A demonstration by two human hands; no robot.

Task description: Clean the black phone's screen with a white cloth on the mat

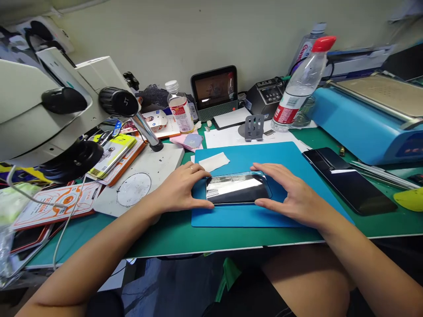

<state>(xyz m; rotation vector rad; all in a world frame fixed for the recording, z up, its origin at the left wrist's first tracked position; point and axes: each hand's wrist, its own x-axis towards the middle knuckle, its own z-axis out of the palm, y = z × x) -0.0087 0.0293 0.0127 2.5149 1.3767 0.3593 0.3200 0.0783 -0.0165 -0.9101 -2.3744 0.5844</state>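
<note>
In the centre of the frame, a glossy black rectangular glass panel with rounded corners (236, 189) lies lengthwise over a flat bright-blue mat (224, 218), a clear edge showing at its right end. The left hand (180, 187) holds the panel's left end, its thumb on the near long edge and its forefinger at the far one, so the fingers are parted by the width of the panel. The right hand (294, 193) holds the right end in the same way, thumb at the near edge and forefinger at the far corner; how firmly either presses, I cannot tell.

A crumpled white paper wipe (214, 162) lies on the mat just beyond the left hand. The mat rests on a green tabletop (231, 240). Right of the mat lies a long black glossy slab (350, 180) with a small white strip on it.

At the left of the frame, a white microscope with black knobs (26, 110) stands over a pale grey base plate with a white disc (165, 165), near stacked yellow and orange boxes (114, 154). In the upper middle are a clear bottle with a white cap (181, 112) and a dark tablet-like screen (214, 90). In the upper right, a clear bottle with a red cap (294, 99) stands near a blue box-shaped machine with a beige top plate (357, 127).
</note>
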